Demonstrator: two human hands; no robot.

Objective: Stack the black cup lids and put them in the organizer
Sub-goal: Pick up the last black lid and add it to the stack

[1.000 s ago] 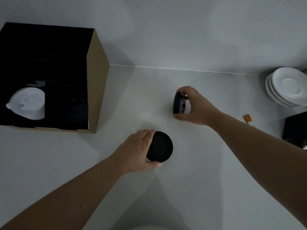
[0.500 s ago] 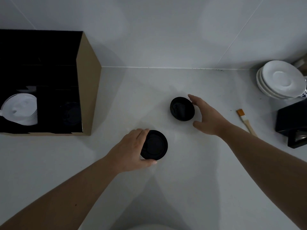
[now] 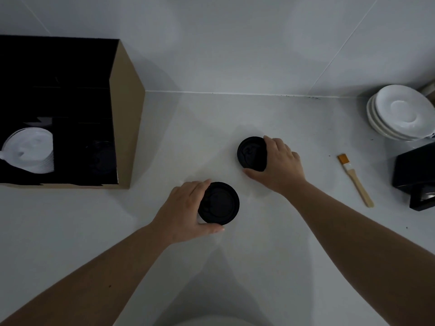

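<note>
1. Both hands are on lids: the left hand [image 3: 186,208] grips the near lid [image 3: 220,203] by its rim, thumb at the near edge and fingers curled over the left side; the right hand [image 3: 280,161] is clamped on the far lid [image 3: 251,153], fingers over its far-right rim and thumb at the near edge.
2. Change: a second ago the right hand held its lid up on edge; half a second ago the lid lay flat on the counter [image 3: 259,255] with the hand open beside it. Now the fingers have closed on it again, while the left hand has kept its hold throughout.
3. Meaning: the far lid looks to have been turned to lie the same way as the near one, so the two can likely nest. Stacking itself is not yet done; the lids sit near each other but apart.
4. Destination: the organizer [image 3: 127,114] stands well to the left, with white lids [image 3: 30,150] in one compartment and a dark stack [image 3: 101,156], hard to make out, in the compartment beside it.
5. Off to the right lie a brush [image 3: 355,180] and saucers [image 3: 400,111], untouched.
</note>
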